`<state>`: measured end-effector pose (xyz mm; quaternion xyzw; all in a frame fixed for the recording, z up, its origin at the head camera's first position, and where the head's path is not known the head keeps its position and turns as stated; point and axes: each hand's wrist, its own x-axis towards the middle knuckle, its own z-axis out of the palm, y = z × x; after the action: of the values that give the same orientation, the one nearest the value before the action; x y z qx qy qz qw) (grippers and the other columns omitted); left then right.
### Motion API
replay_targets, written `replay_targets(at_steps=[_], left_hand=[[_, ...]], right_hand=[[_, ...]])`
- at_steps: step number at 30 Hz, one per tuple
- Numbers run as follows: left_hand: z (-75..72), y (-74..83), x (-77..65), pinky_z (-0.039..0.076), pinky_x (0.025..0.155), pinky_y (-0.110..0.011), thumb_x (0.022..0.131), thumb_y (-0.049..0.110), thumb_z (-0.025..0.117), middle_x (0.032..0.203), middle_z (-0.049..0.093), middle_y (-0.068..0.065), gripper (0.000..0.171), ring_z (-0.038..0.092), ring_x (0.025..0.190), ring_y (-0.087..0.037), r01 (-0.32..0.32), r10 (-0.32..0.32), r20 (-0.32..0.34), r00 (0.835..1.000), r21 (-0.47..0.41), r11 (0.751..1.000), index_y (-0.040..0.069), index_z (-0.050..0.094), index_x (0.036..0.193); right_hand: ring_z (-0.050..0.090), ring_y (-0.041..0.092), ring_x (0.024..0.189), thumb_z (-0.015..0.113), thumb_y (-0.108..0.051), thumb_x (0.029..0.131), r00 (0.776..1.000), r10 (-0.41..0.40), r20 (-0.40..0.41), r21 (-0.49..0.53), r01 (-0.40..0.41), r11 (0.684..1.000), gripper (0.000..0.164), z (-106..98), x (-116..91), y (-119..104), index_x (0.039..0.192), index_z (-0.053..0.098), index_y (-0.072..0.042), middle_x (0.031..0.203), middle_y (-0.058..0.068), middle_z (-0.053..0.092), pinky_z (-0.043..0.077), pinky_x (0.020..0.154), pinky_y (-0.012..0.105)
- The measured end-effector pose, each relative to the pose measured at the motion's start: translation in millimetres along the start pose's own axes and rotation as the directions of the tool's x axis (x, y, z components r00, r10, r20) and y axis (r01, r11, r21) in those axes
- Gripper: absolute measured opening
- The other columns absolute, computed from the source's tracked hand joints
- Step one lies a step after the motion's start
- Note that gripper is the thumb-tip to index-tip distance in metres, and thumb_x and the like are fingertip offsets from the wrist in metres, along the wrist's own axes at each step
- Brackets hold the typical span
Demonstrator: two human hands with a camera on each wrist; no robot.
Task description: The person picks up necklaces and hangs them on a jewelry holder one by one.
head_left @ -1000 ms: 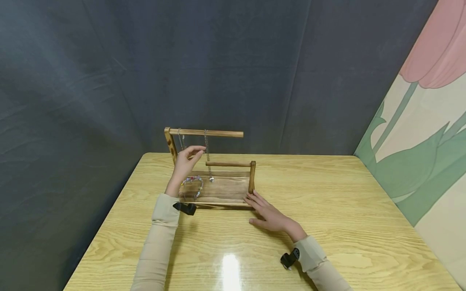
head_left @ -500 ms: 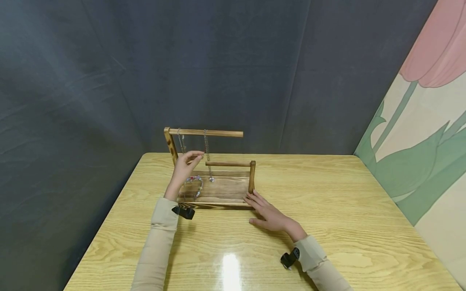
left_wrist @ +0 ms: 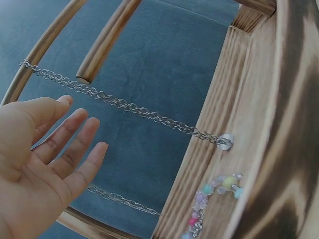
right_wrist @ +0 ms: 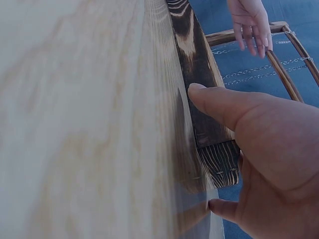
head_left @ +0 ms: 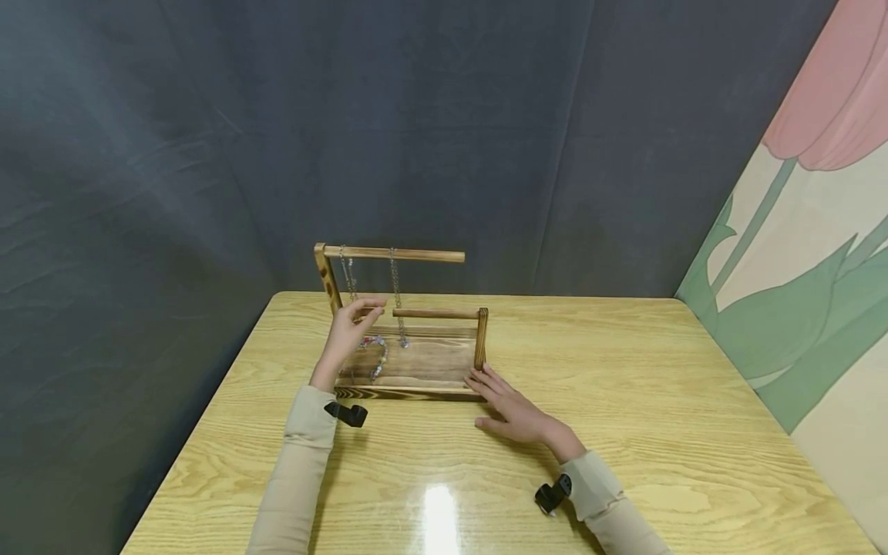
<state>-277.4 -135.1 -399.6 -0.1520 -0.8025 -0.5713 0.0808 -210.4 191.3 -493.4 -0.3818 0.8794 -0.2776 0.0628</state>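
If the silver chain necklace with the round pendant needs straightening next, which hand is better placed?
Probably the left hand: it looks empty and is beside the silver chain necklace with the round pendant. The right hand rests against the near right corner of the brown wooden jewellery stand, farther away.

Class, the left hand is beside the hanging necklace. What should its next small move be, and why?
Probably the left hand should ease away from the stand: its fingers hold nothing, and the necklace already hangs from the upper bar without support from them. With the hand so near the chain, a careless brush might set it swinging.
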Motion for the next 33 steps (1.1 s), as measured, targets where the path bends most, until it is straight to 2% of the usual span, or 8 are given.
replay_targets(at_steps=[6,7,13,19,25,30,33], left_hand=[[1.6,-36.9,4.2,0.049,0.089,-0.045,0.095,0.021,0.054,0.119,0.061,-0.016,0.03,0.058,0.105,-0.036,-0.017,0.017,-0.018,1.0,0.012,1.0,0.002,0.062,0.117],[1.8,-42.1,5.0,0.048,0.089,-0.048,0.094,0.023,0.055,0.119,0.061,-0.015,0.031,0.058,0.104,-0.034,-0.019,0.02,-0.021,1.0,0.019,1.0,0.002,0.062,0.117],[1.5,-46.8,1.9,0.049,0.086,-0.047,0.095,0.023,0.054,0.12,0.06,-0.015,0.032,0.059,0.104,-0.031,-0.013,0.014,-0.019,1.0,0.056,0.998,0.002,0.061,0.117],[1.3,-51.8,-1.4,0.049,0.085,-0.044,0.094,0.026,0.055,0.119,0.061,-0.01,0.029,0.06,0.102,-0.027,0.014,-0.013,-0.017,1.0,0.07,0.997,0.008,0.063,0.116],[2.1,-58.7,-3.0,0.051,0.081,-0.049,0.094,0.024,0.055,0.118,0.062,-0.012,0.028,0.061,0.099,-0.028,0.016,-0.015,-0.014,1.0,0.063,0.998,0.007,0.063,0.115],[1.6,-62.8,-5.8,0.051,0.083,-0.043,0.095,0.025,0.054,0.117,0.062,-0.012,0.028,0.061,0.101,-0.027,0.014,-0.014,0.003,1.0,0.087,0.996,0.008,0.063,0.115],[1.4,-64.6,-7.4,0.05,0.087,-0.045,0.095,0.025,0.055,0.116,0.062,-0.014,0.028,0.06,0.103,-0.028,0.023,-0.024,0.015,1.0,0.069,0.997,0.008,0.063,0.115]], right_hand=[[-0.001,0.037,0.142,0.057,-0.025,0.093,1.0,-0.003,0.003,0.009,0.003,1.0,0.068,-0.4,-0.2,-1.8,0.148,0.02,-0.006,0.154,0.017,0.012,0.019,0.108,0.061],[-0.001,0.036,0.142,0.057,-0.025,0.093,1.0,-0.001,0.005,0.008,0.001,1.0,0.069,0.0,-0.1,-1.4,0.148,0.02,-0.007,0.154,0.017,0.012,0.019,0.108,0.06],[-0.001,0.035,0.142,0.056,-0.026,0.094,1.0,0.002,0.004,0.003,-0.002,1.0,0.068,0.5,0.0,-0.8,0.148,0.02,-0.007,0.154,0.016,0.012,0.019,0.108,0.06],[-0.001,0.035,0.142,0.056,-0.025,0.094,1.0,0.004,0.004,0.004,-0.004,1.0,0.068,0.0,0.5,-0.8,0.148,0.02,-0.007,0.154,0.016,0.012,0.019,0.108,0.06],[-0.001,0.036,0.142,0.057,-0.025,0.093,1.0,-0.008,-0.003,0.0,0.008,1.0,0.068,0.0,0.2,-0.4,0.148,0.02,-0.006,0.154,0.017,0.012,0.019,0.108,0.06],[-0.001,0.037,0.142,0.057,-0.024,0.093,1.0,-0.018,-0.006,0.004,0.019,1.0,0.068,0.4,0.0,0.3,0.148,0.02,-0.005,0.154,0.017,0.012,0.019,0.108,0.06],[-0.001,0.037,0.142,0.057,-0.024,0.093,1.0,-0.023,-0.006,0.004,0.023,1.0,0.068,0.8,0.0,1.3,0.148,0.02,-0.006,0.154,0.017,0.012,0.019,0.108,0.06]])
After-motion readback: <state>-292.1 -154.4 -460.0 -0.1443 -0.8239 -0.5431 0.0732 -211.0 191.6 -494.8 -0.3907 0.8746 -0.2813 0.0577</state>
